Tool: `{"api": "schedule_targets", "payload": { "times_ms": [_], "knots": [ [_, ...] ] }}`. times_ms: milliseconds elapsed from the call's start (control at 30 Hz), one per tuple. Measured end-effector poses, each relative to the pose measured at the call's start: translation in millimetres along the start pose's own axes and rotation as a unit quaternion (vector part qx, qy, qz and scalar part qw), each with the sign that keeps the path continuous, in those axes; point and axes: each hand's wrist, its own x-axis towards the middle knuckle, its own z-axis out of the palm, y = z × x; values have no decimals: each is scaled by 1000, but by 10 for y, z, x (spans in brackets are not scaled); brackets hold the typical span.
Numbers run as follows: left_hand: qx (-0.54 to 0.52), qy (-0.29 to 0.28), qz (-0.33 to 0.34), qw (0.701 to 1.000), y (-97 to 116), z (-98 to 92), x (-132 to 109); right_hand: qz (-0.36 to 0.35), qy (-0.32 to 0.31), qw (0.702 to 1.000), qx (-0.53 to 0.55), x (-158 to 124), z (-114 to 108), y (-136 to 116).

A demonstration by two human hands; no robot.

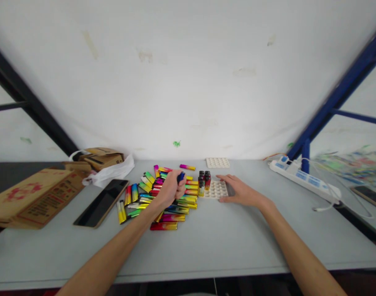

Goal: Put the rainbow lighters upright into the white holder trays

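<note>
My left hand (171, 189) is closed in a fist around a lighter with a blue top (181, 176), above a loose pile of lighters (169, 218) in bright two-tone colours. Most of the held lighter is hidden by my fingers. Beside it, a white tray with rows of round holes (217, 190) lies on the table. Several lighters with dark tops (207, 179) stand upright at the tray's left end. My right hand (237, 191) grips the tray's right end, thumb at the near edge and a finger at the far edge.
A second white holed tray (218, 163) lies by the wall. To the left are a phone (101, 203), a white plastic bag (114, 172) and cardboard boxes (36, 197). A white power strip (305, 179) with cables lies on the right, near a blue metal frame (336, 94).
</note>
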Motion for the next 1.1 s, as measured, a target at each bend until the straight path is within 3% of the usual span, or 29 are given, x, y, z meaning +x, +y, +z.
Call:
{"api": "schedule_targets", "payload": {
  "times_ms": [300, 400, 500, 733, 933, 1100],
  "knots": [
    [-28, -35, -5, 999, -43, -21, 49, -10, 1, 1000, 1, 12, 1, 0],
    [-4, -48, 72, 996, -14, 31, 47, -9, 1, 1000, -2, 23, -9, -24],
    [84, -52, 169, 981, 99, 145, 0, -9, -3, 1000, -3, 35, -17, -47],
    [291, -123, 264, 911, 328, 395, -7, -19, 13, 1000, -10, 60, 15, -20],
    [482, -147, 305, 808, 123, 284, 180, -42, 19, 999, -14, 63, 7, -20],
    [553, -127, 296, 768, 60, 199, 185, -55, 22, 998, -28, 62, 8, -18]
  ]
}}
